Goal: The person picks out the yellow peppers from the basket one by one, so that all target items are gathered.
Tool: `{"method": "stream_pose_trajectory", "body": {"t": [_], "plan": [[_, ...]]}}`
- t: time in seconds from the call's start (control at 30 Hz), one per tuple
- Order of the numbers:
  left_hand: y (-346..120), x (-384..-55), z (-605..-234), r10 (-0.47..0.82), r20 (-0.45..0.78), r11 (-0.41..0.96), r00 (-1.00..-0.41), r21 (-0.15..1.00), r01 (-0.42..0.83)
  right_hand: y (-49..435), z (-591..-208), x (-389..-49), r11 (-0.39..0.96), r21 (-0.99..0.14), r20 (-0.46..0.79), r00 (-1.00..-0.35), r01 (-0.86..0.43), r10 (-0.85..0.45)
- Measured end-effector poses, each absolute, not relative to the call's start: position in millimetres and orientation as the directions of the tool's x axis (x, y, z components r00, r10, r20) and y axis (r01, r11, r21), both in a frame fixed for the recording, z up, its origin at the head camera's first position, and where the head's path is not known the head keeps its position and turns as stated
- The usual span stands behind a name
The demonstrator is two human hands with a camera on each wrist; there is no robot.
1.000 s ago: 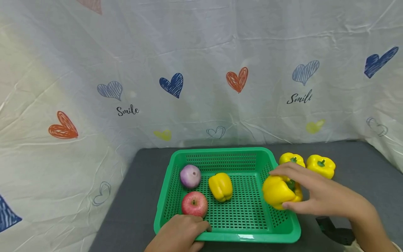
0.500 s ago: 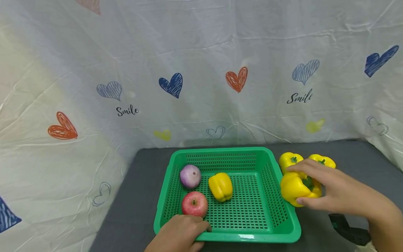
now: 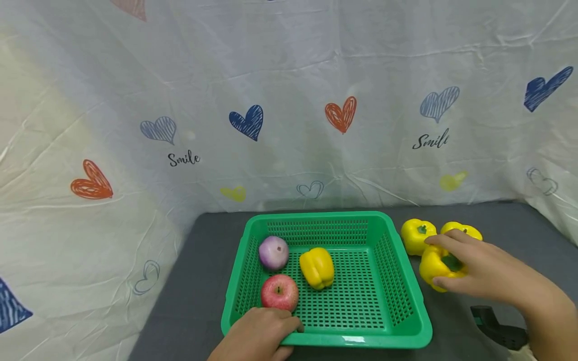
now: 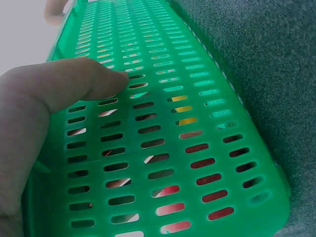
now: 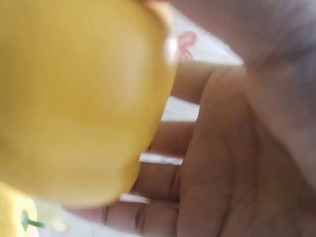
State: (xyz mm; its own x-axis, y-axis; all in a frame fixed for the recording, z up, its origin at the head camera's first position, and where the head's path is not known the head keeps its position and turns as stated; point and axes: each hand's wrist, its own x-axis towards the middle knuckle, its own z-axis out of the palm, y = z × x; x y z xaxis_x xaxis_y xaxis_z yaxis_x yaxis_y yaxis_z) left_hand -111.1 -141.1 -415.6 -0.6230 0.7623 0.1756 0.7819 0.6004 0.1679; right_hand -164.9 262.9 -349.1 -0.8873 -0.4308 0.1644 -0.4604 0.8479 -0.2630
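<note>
My left hand (image 3: 261, 332) grips the near rim of a green plastic basket (image 3: 356, 340). In the left wrist view its thumb (image 4: 84, 79) lies along the slotted outer wall (image 4: 197, 163). Beyond the basket's right side, my right hand (image 3: 487, 265) holds a yellow bell pepper (image 3: 434, 271) between thumb and fingers. Up close in the right wrist view, that pepper (image 5: 79, 98) fills the left half, the palm behind it. Inside the basket are a purple onion (image 3: 273, 252), a red apple (image 3: 279, 293) and another yellow bell pepper (image 3: 316, 268).
Two more yellow bell peppers stand right of the basket, one pepper (image 3: 414, 238) near its rim, the other pepper (image 3: 465, 229) partly behind my right hand. Everything sits on a dark grey tabletop (image 3: 180, 301). A white cloth (image 3: 289, 150) printed with hearts hangs behind.
My right hand has carried the yellow pepper from over the basket's right rim out to the right, lower and beside the other two peppers. The left hand and basket stay put.
</note>
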Motion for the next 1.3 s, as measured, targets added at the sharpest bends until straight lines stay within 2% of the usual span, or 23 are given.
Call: {"method": "stream_pose_trajectory", "body": {"t": [0.13,0.4,0.67,0.97,1.3], "plan": [[-141,-111,-416,0.761,0.169,0.602,-0.627,0.179,0.778,259,-355,-171,0.869,-0.266,0.086,-0.908,-0.417,-0.409],[-139,-110,-415,0.756,0.143,0.614,-0.639,0.184,0.767,255,-368,-182,0.868,-0.303,-0.035,-0.905,-0.394,-0.423],[-140,-110,-416,0.758,0.154,0.610,-0.634,0.179,0.772,252,-376,-187,0.841,-0.262,0.005,-0.872,-0.474,-0.490],[-140,-110,-415,0.753,0.137,0.618,-0.644,0.190,0.763,249,-380,-193,0.840,-0.262,-0.012,-0.869,-0.474,-0.494],[-140,-109,-415,0.749,0.133,0.628,-0.650,0.172,0.759,246,-375,-188,0.836,-0.257,0.088,-0.874,-0.484,-0.479]]}}
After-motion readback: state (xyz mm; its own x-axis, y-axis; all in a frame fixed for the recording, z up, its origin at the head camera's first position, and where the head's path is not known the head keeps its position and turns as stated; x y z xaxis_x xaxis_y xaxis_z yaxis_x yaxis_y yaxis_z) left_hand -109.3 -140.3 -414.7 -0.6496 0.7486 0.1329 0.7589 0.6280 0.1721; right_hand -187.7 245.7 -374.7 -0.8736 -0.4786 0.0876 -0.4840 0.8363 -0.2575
